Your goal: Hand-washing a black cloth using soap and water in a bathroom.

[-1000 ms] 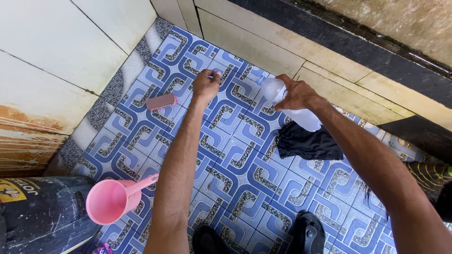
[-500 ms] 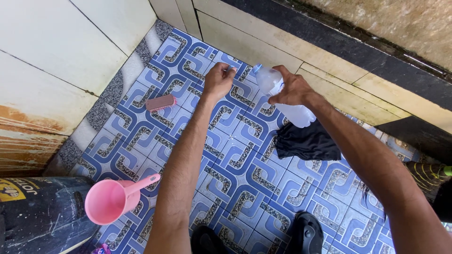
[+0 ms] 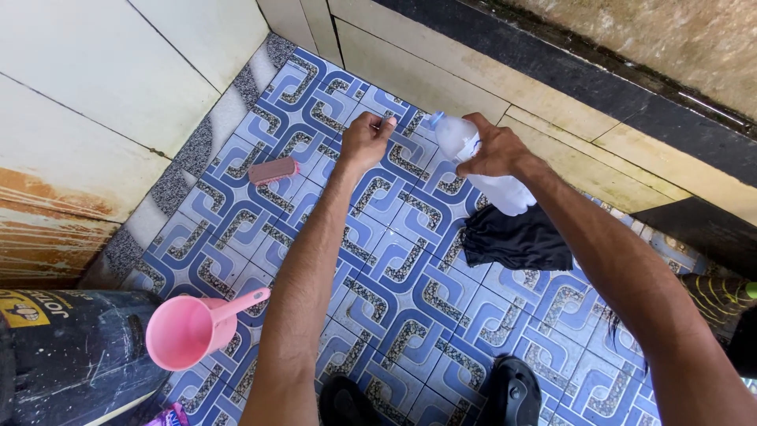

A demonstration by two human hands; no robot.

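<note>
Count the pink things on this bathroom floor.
2 for sure: a pink scrubbing brush left of the left hand, and a pink water dipper resting on the black bucket.

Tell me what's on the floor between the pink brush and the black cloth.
In the head view, only patterned blue tile floor lies between the pink brush and the black cloth; the left forearm crosses above it.

Your left hand (image 3: 364, 142) and right hand (image 3: 490, 150) are bare, with no gloves, rings or watch showing. Both forearms are uncovered along all that can be seen, no sleeve reaching into view. On your feet you wear dark slip-on sandals (image 3: 514, 388), one with a round stud.
</note>
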